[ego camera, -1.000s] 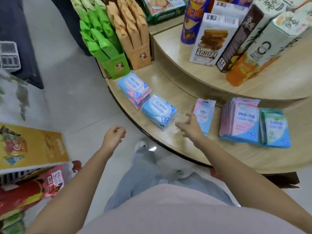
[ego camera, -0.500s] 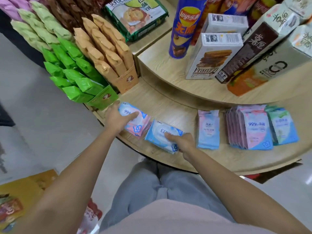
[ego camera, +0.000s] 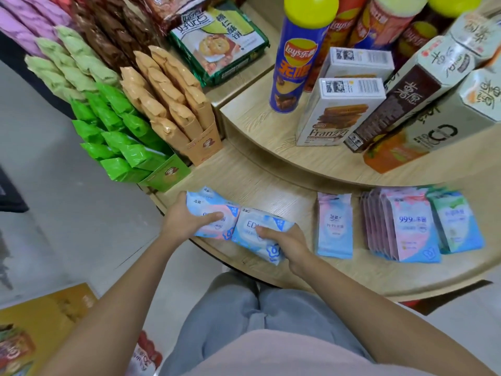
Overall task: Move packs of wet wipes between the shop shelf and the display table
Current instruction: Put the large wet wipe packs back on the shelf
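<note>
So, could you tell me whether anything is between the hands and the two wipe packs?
Nothing visible. The left hand grips the pink-and-blue pack, and the right hand grips the blue EDI pack.

Franzzi boxes point(ego camera: 336, 115): two. Blue Lay's can point(ego camera: 294, 69): one. EDI wipes pack point(ego camera: 250, 223): one. Pink-blue wipes stack point(ego camera: 208, 206): one.

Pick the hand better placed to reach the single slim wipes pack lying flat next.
Probably right. The right hand sits just beside the slim pack, though it grips the EDI pack. The left hand is farther off, gripping the pink-blue packs.
</note>
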Demonstrator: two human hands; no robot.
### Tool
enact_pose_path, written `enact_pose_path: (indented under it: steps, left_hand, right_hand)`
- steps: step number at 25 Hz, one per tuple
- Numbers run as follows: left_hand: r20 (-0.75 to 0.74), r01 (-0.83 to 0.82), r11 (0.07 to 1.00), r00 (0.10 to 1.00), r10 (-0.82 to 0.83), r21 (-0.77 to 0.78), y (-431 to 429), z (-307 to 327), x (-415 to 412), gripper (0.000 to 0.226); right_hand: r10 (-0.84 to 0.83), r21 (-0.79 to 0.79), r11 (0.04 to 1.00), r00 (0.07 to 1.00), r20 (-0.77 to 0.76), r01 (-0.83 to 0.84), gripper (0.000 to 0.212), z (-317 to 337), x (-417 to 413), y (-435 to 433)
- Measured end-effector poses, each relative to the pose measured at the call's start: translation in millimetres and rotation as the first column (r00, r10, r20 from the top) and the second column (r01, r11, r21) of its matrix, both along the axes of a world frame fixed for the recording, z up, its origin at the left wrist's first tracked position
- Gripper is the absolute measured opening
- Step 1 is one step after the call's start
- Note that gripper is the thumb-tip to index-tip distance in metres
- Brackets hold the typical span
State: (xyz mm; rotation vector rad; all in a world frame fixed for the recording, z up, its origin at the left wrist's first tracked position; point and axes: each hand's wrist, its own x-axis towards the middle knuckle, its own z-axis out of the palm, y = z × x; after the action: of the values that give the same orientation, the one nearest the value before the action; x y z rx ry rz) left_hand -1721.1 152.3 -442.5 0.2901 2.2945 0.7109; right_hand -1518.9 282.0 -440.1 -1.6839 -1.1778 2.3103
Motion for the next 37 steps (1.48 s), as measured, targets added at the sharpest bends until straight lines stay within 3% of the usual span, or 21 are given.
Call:
enact_pose_path:
  steps: [3, 6, 8, 11, 13, 15, 19, 24, 26, 28, 30, 32, 34, 37]
  left_hand:
    - [0.019, -0.074, 0.988, 0.997, 0.072, 0.133, -12.6, 10.7, 9.7, 0.074]
    - [0.202, -0.142, 0.936, 0.976, 0.078, 0.321, -23.1, 25.2, 14.8, 0.054]
    - [0.283, -0.101, 0.918, 0.959, -0.013, 0.383, -23.6, 35.6, 14.9, 0.061]
    - [0.298, 0.161, 0.889, 0.904, -0.307, 0.429, -3.9, 53.1, 19.9, 0.072]
    - [0.304, 0.315, 0.850, 0.834, -0.460, 0.422, 14.7, 59.7, 38.5, 0.074]
    - [0.302, 0.447, 0.777, 0.742, -0.599, 0.444, 30.4, 67.1, 75.8, 0.058]
    - [0.309, 0.662, 0.545, 0.450, -0.838, 0.514, 40.6, 84.5, 200.3, 0.036]
    - [0.292, 0.789, 0.187, 0.010, -0.956, 0.585, 16.6, 106.0, 396.4, 0.049]
    - [0.296, 0.801, 0.106, -0.092, -0.951, 0.590, -0.9, 110.7, 476.1, 0.060]
    - [0.318, 0.807, 0.058, -0.165, -0.934, 0.588, -20.9, 114.4, 542.4, 0.071]
    - [0.340, 0.805, 0.033, -0.213, -0.916, 0.592, -42.0, 118.3, 596.3, 0.060]
    - [0.349, 0.802, 0.005, -0.254, -0.902, 0.597, -63.1, 119.4, 643.5, 0.044]
    - [0.374, 0.797, -0.010, -0.295, -0.879, 0.604, -77.4, 118.1, 683.7, 0.046]
    - [0.385, 0.796, -0.052, -0.348, -0.855, 0.603, -88.9, 118.6, 753.4, 0.052]
  right_hand:
    - [0.010, 0.080, 0.997, 0.999, -0.048, -0.006, 0.025, 11.4, 10.5, 3.4]
    - [-0.078, 0.081, 0.993, 0.989, -0.125, 0.088, 0.034, 29.8, 36.5, 1.0]
    - [-0.157, 0.082, 0.981, 0.970, -0.184, 0.174, 0.046, 42.6, 60.8, -7.9]
    - [-0.367, 0.109, 0.910, 0.901, -0.233, 0.399, 0.046, 60.5, 110.0, -50.4]
    - [-0.532, 0.112, 0.814, 0.810, -0.248, 0.569, 0.043, 67.5, 140.5, -90.2]
    - [-0.677, 0.086, 0.692, 0.686, -0.266, 0.717, 0.047, 68.8, 172.8, -136.8]
    - [-0.884, 0.041, 0.316, 0.310, -0.349, 0.948, 0.045, 78.0, 242.9, -241.9]
    - [-0.931, 0.048, -0.085, -0.062, -0.358, 0.995, 0.040, 76.9, 346.9, -355.3]
    - [-0.911, 0.036, -0.214, -0.186, -0.367, 0.976, 0.040, 77.1, 392.6, -392.9]
    - [-0.887, 0.059, -0.307, -0.263, -0.380, 0.950, 0.047, 82.3, 438.1, -422.7]
    - [-0.871, 0.108, -0.361, -0.293, -0.395, 0.926, 0.059, 91.2, 484.3, -445.5]
    - [-0.854, 0.161, -0.424, -0.335, -0.398, 0.891, 0.045, 101.1, 529.9, -466.8]
    - [-0.830, 0.196, -0.481, -0.373, -0.414, 0.854, 0.042, 109.5, 569.2, -480.7]
    - [-0.807, 0.253, -0.541, -0.412, -0.423, 0.802, 0.061, 114.7, 626.6, -495.5]
